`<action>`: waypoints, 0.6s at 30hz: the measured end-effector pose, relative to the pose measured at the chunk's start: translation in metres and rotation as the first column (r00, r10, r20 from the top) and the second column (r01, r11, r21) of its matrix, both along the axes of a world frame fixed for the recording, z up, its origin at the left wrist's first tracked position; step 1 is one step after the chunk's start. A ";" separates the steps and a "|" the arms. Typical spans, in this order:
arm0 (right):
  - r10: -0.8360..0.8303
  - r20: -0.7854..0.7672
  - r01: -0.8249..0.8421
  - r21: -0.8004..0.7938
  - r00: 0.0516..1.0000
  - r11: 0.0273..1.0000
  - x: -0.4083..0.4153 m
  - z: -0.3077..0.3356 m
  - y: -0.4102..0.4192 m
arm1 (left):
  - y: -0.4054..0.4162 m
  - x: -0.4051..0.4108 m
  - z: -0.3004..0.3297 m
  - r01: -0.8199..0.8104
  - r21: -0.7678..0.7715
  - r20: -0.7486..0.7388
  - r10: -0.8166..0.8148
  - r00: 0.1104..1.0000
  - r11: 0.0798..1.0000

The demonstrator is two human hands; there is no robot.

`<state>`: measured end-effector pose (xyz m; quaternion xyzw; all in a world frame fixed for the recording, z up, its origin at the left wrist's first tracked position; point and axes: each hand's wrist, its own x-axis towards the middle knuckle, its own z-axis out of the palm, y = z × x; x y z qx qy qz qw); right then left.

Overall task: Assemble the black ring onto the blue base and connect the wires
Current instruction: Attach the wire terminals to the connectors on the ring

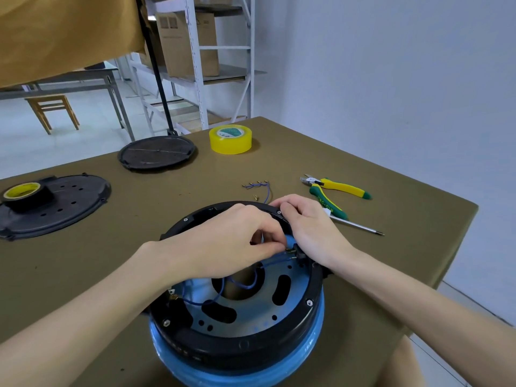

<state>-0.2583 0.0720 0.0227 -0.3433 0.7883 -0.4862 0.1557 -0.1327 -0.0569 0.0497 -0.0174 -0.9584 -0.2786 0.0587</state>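
left hand [234, 241] pinching blue wire [275, 263], black ring [312, 300]

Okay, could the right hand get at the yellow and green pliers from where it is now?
Probably yes. The yellow and green pliers lie in the open on the olive table, just beyond the right hand, with nothing between them. But that hand rests on the black ring and would have to leave it.
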 end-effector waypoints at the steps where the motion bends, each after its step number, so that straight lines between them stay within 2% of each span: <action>1: 0.001 -0.002 -0.001 0.002 1.000 1.000 0.000 0.000 0.000 | -0.001 0.001 0.000 0.004 0.013 -0.006 -0.004 1.000 1.000; 18: 0.006 -0.003 -0.006 -0.014 1.000 1.000 0.001 0.000 0.000 | -0.001 0.000 -0.005 -0.036 0.059 -0.002 0.036 0.999 0.998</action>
